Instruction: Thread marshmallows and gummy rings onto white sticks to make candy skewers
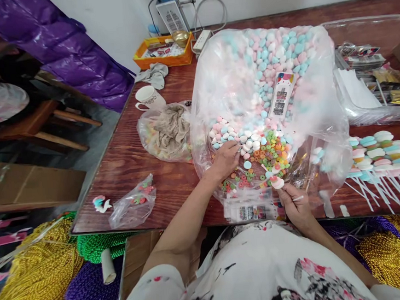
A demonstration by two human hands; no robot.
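Observation:
A big clear plastic bag lies open on the wooden table, filled with pastel pink, blue and white sweets and coloured ring sweets. My left hand reaches into the bag, fingers curled and pinching among the white sweets. Near the table's front edge my right hand is closed on a thin white stick with sweets threaded at its tip. A printed card rests inside the bag.
Finished sweet skewers are piled at the right. A smaller bag with a cloth, a white cup, an orange tray and a small bag of sweets sit on the left. Strings of beads lie below the table.

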